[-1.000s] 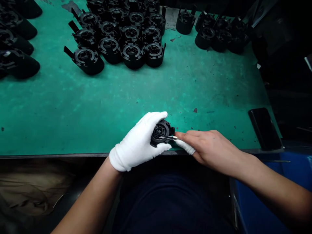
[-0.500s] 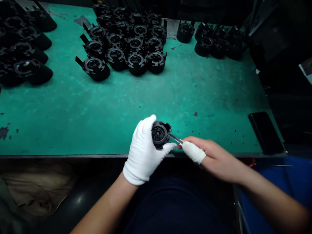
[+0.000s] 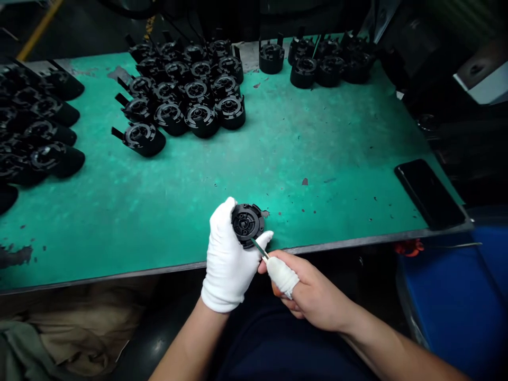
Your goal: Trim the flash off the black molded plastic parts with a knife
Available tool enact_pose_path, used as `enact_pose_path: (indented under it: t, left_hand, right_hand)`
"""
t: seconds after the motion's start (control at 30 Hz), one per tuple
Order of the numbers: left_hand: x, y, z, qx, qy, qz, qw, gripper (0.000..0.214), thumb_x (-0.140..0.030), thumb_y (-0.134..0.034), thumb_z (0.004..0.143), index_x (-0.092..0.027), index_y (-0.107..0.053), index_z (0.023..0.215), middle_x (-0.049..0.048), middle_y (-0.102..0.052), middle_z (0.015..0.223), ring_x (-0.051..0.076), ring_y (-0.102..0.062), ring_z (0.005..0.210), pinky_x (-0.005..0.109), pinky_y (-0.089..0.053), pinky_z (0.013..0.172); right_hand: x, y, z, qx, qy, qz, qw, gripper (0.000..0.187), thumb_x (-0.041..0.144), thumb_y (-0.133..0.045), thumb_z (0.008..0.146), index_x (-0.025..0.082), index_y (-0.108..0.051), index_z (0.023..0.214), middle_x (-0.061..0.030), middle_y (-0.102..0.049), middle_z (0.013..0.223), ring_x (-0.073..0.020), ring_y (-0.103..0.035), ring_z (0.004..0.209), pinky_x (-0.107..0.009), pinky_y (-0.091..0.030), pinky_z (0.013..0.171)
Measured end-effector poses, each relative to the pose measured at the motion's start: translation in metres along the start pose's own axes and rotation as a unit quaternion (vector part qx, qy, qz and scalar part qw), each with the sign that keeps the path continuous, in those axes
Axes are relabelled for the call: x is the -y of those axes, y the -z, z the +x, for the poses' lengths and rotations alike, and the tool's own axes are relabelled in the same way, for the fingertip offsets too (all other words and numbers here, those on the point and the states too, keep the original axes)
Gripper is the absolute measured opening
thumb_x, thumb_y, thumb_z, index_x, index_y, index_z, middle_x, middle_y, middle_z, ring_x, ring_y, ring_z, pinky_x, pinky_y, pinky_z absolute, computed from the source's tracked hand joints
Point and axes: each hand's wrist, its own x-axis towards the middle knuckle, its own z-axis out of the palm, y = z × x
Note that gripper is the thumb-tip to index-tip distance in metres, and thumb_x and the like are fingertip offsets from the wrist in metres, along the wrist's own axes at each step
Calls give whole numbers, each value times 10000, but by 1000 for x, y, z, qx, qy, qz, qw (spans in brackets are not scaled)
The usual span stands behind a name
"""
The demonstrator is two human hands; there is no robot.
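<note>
My left hand (image 3: 227, 259), in a white glove, is closed around a round black plastic part (image 3: 247, 224) with ribs and a small hub in its face. The thumb and fingers hold the part by its rim, and its face is turned up towards me. My right hand (image 3: 305, 286) is bare except for a white covering on the thumb. It grips a slim craft knife (image 3: 260, 248), whose handle is mostly hidden in the fist. The blade tip touches or nearly touches the part's lower edge, beside my left thumb.
Rows of similar black cylindrical parts (image 3: 200, 119) stand at the back of the green table (image 3: 278, 159). More are grouped at the left (image 3: 59, 159) and back right (image 3: 304, 71). A black phone (image 3: 431, 193) lies near the right edge. A blue container (image 3: 472, 286) sits below it.
The view has shifted, so the table sits lower and tilted. The knife tip has moved from the part's right side to its lower edge. My right hand has come lower and closer to my left.
</note>
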Motion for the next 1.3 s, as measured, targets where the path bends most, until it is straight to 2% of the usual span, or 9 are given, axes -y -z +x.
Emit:
enact_pose_path:
  t: [0.13,0.33,0.5,0.83,0.97,1.03,1.13,1.23,1.3]
  left_hand:
    - [0,-1,0,-9,2,5,1000,944,-462,-807,749,-191,-299,1497,188,-463,1423,340,-496,1334,540,-435,1125]
    - [8,-3,3,-11,5,33,999,1002,-531,-814,713,-155,-308,1491,208,-489,1390,378,-503,1320,581,-431,1119]
    - [8,-5,-1,-41,38,-15,998,1133,-579,-835,658,-213,-210,1529,163,-517,1336,346,-586,1223,546,-497,1067]
    - [1,-7,-7,-61,25,33,997,991,-562,-801,716,-140,-325,1476,195,-553,1320,361,-587,1233,553,-492,1059]
    - [1,-10,-9,-70,-1,59,996,967,-573,-780,727,-118,-352,1464,240,-543,1362,403,-551,1284,587,-463,1079]
    - [1,-7,-8,-63,-1,51,997,955,-547,-776,738,-120,-342,1474,244,-542,1378,405,-536,1308,592,-451,1095]
    - [6,12,-2,8,-6,5,1000,953,-448,-774,762,-153,-278,1521,219,-509,1448,379,-495,1369,579,-423,1140]
    - [21,47,8,161,-32,-53,985,860,-340,-676,866,-232,-195,1570,147,-386,1587,309,-390,1466,541,-350,1211]
    - [32,66,13,198,-21,-90,976,727,-316,-589,934,-284,-230,1566,85,-323,1631,265,-331,1502,515,-294,1245]
  right_hand:
    - [3,-4,-2,2,-8,13,1000,237,382,-479,983,244,-576,1150,72,-446,685,-56,-263,454,-181,-207,393]
    - [21,-44,-5,119,100,-73,985,67,264,-630,870,216,-645,914,26,-560,748,-89,-509,636,-221,-427,614]
    - [1,-53,3,52,-65,218,972,190,432,-541,916,249,-530,964,105,-375,571,-42,-201,385,-137,-212,323]
    - [-20,-56,0,-29,-38,277,960,324,525,-627,895,220,-522,929,105,-381,572,-31,-179,393,-124,-160,306]
    - [-4,-46,-14,-30,99,262,960,412,620,-574,909,235,-471,806,114,-306,519,-36,-143,375,-132,-182,321]
    - [16,-31,-21,-98,214,262,936,393,602,-517,951,243,-467,800,106,-281,531,-49,-135,390,-141,-220,334]
    - [44,-3,-23,-200,270,190,923,275,499,-543,975,245,-519,872,85,-346,592,-55,-216,414,-141,-243,347]
    - [52,21,-18,-239,260,73,933,218,469,-579,963,252,-569,964,62,-463,648,-66,-356,445,-170,-315,382]
    - [50,33,-12,-241,234,-42,941,244,467,-563,973,266,-597,1106,47,-536,692,-81,-396,456,-203,-347,406]
